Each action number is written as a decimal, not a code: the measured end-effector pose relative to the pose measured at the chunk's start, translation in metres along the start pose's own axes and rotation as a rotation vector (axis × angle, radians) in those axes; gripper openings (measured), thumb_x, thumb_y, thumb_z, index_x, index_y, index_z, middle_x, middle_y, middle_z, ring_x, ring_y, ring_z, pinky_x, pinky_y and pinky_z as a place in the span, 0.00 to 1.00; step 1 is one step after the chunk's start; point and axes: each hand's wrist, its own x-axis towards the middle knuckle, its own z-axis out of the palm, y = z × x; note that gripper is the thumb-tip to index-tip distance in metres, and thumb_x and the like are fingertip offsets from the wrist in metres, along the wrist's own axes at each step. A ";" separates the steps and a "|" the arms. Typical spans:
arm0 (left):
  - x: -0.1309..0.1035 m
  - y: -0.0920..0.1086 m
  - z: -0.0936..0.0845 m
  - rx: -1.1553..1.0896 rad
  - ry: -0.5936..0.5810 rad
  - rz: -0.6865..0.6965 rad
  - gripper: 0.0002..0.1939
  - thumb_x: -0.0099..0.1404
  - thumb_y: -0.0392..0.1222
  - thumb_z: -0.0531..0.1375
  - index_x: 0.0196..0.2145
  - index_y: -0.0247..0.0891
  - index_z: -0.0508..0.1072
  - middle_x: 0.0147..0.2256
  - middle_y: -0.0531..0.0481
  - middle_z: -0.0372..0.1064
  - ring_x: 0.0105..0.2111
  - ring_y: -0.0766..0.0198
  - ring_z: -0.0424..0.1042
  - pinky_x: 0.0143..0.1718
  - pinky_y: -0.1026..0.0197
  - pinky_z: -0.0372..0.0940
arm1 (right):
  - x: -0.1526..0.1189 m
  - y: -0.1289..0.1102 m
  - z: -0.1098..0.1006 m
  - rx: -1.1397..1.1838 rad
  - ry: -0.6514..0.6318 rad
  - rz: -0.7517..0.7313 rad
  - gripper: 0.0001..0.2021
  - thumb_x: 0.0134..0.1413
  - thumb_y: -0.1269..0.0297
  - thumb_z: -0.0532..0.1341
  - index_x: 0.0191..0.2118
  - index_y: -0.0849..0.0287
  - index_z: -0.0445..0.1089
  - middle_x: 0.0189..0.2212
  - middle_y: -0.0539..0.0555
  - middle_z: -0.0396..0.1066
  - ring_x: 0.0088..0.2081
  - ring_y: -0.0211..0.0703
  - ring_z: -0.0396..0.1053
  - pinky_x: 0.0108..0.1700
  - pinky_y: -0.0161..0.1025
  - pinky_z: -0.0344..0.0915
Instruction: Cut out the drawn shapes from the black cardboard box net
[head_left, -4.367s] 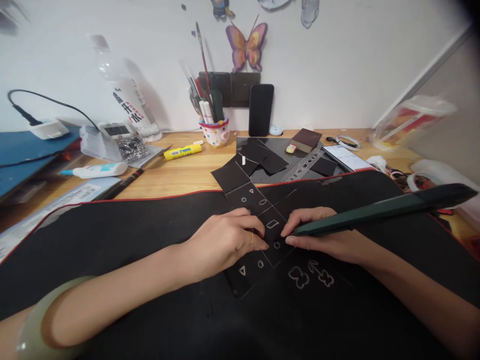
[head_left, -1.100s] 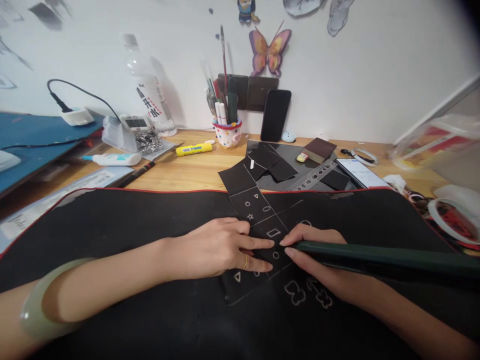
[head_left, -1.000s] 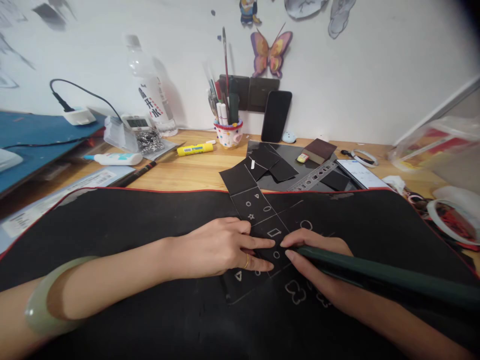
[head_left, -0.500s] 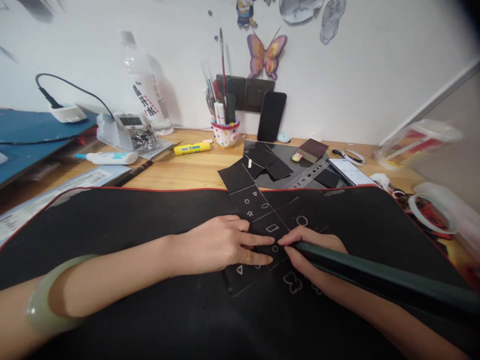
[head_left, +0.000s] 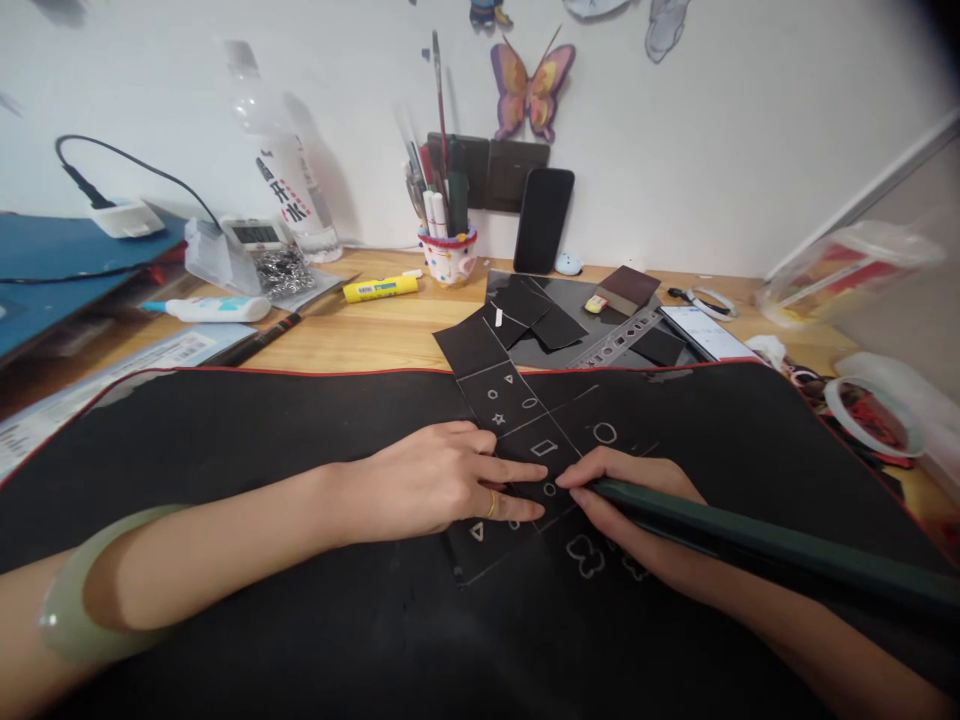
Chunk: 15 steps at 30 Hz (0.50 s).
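Note:
A strip of black paper (head_left: 480,352) with small white outlines, among them a star, an oval and a parallelogram, lies on the black mat (head_left: 262,620). My left hand (head_left: 450,475) rests palm down on it, fingers spread, two fingertips beside a small drawn circle. My right hand (head_left: 637,500) pinches a dark green pen (head_left: 720,525) close to its tip, just right of those fingertips. The tip itself is hidden by my fingers. Larger outlines, such as a clover shape (head_left: 585,556) and a circle (head_left: 604,433), show around my right hand.
Behind the mat are a yellow glue stick (head_left: 381,289), a pen cup (head_left: 448,257), a black phone (head_left: 544,222), loose black paper and a stencil ruler (head_left: 619,340). A bottle (head_left: 289,190) stands back left; a tape roll (head_left: 874,415) lies right.
The camera view has shifted slightly, so the wall and desk items sit a little higher. Both hands keep nearly the same place on the paper, with the pen still held.

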 end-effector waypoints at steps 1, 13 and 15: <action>0.000 0.000 0.000 -0.003 0.001 0.002 0.21 0.67 0.35 0.46 0.56 0.50 0.58 0.59 0.58 0.51 0.34 0.64 0.61 0.37 0.60 0.57 | 0.000 0.001 -0.001 0.003 -0.005 -0.002 0.07 0.53 0.70 0.54 0.33 0.55 0.68 0.28 0.48 0.73 0.29 0.36 0.70 0.30 0.31 0.63; 0.000 0.000 0.000 -0.012 0.014 0.008 0.20 0.67 0.35 0.47 0.55 0.49 0.59 0.58 0.57 0.52 0.34 0.64 0.61 0.36 0.60 0.58 | 0.000 0.002 -0.003 0.047 -0.030 -0.033 0.07 0.53 0.70 0.54 0.33 0.55 0.68 0.28 0.47 0.72 0.30 0.34 0.70 0.31 0.30 0.63; 0.000 0.000 0.000 -0.018 0.031 0.010 0.21 0.66 0.34 0.48 0.55 0.49 0.60 0.58 0.57 0.53 0.34 0.65 0.62 0.36 0.60 0.58 | 0.000 0.002 -0.003 0.044 -0.030 -0.021 0.07 0.53 0.70 0.54 0.33 0.55 0.68 0.28 0.48 0.72 0.30 0.35 0.70 0.31 0.31 0.63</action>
